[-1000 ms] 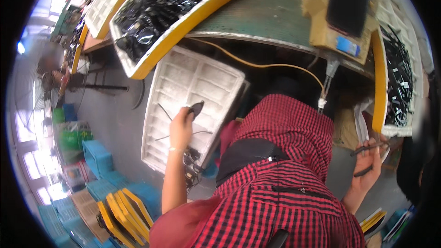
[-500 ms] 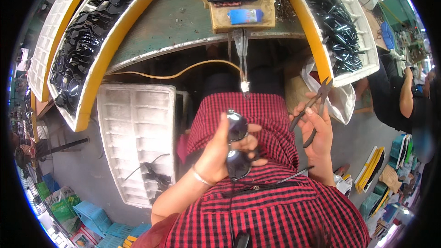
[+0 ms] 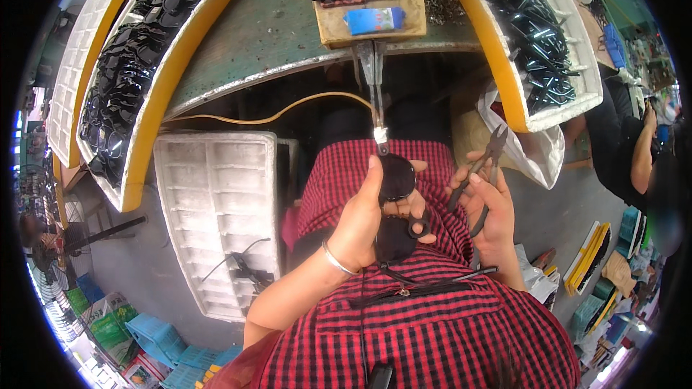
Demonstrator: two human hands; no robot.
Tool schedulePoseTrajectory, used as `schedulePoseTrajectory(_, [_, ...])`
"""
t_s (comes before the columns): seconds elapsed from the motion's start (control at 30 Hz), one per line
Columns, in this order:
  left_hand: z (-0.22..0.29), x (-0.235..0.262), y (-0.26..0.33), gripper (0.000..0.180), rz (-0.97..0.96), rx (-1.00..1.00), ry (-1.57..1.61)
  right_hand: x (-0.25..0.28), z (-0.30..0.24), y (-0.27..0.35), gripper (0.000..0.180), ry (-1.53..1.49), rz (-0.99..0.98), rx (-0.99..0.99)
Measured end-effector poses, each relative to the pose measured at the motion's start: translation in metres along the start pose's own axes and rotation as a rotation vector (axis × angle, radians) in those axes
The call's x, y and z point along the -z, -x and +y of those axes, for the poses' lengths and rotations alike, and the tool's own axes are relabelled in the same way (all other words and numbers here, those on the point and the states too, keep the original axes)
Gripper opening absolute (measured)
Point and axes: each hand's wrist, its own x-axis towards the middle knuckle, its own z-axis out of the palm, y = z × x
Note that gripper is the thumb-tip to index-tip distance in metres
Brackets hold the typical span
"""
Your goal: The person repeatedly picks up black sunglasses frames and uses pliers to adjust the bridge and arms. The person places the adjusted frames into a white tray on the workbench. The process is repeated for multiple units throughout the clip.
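My left hand [image 3: 360, 223] is closed around a pair of sunglasses [image 3: 396, 240] with dark round lenses, held turned on end over my lap. One thin dark temple [image 3: 454, 274] sticks out sideways from the lower end toward the right. The upper end meets the white-wrapped tip of a narrow metal fixture [image 3: 376, 94] that hangs from the bench edge; whether they touch, I cannot tell. In my right hand [image 3: 494, 223] is a pair of dark pliers [image 3: 494, 145], jaws pointing up, handles spread between the fingers, apart from the sunglasses.
Left on the bench [image 3: 238, 57], a white tray [image 3: 124, 191] holds many dark lensed frames; another tray [image 3: 587, 97] at right holds dark temples. A lower white tray [image 3: 216, 216] carries a few pieces. A blue packet [image 3: 373, 20] lies on a box. An orange cord [image 3: 288, 106] crosses below.
My left hand has moved right and slightly up, bringing the sunglasses' upper end to the fixture tip. My right hand with the pliers has shifted slightly left.
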Motion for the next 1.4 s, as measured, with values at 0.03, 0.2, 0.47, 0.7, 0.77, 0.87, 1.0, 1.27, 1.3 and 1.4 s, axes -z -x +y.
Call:
schedulePoseTrajectory(0.03, [0.000, -0.001, 0.000, 0.077, -0.005, -0.003, 0.003, 0.000, -0.001, 0.000, 0.035, 0.001, -0.005, -0.002])
schedulePoseTrajectory(0.2, [-0.003, -0.003, 0.001, 0.076, -0.016, -0.026, 0.030, -0.001, -0.002, -0.001, 0.035, -0.015, -0.020, -0.004])
schedulePoseTrajectory(0.47, [-0.004, -0.008, 0.002, 0.076, -0.005, -0.056, 0.030, -0.004, 0.002, 0.000, 0.034, -0.033, -0.021, -0.023])
schedulePoseTrajectory(0.7, [-0.007, -0.005, 0.000, 0.075, -0.024, -0.069, 0.055, -0.005, 0.004, -0.002, 0.034, -0.042, -0.026, -0.042])
schedulePoseTrajectory(0.77, [-0.007, -0.005, 0.001, 0.075, -0.023, -0.068, 0.062, -0.006, 0.004, -0.003, 0.034, -0.039, -0.043, -0.052])
schedulePoseTrajectory(0.87, [-0.007, -0.005, 0.001, 0.074, -0.021, -0.062, 0.068, -0.007, 0.004, -0.002, 0.034, -0.036, -0.040, -0.053])
schedulePoseTrajectory(1.0, [-0.007, -0.005, 0.001, 0.074, -0.008, -0.055, 0.073, -0.012, 0.002, 0.001, 0.034, -0.047, -0.006, -0.055])
schedulePoseTrajectory(1.27, [-0.008, -0.005, 0.012, 0.071, 0.117, 0.098, -0.104, -0.018, -0.021, 0.002, 0.041, 1.482, -0.185, 0.770])
schedulePoseTrajectory(1.3, [-0.007, -0.010, 0.015, 0.070, 0.129, 0.097, -0.142, -0.018, -0.023, 0.001, 0.042, 1.514, -0.209, 0.817])
schedulePoseTrajectory(1.4, [-0.008, -0.012, 0.017, 0.070, 0.100, 0.071, -0.227, -0.022, -0.031, -0.001, 0.043, 1.586, -0.253, 0.893])
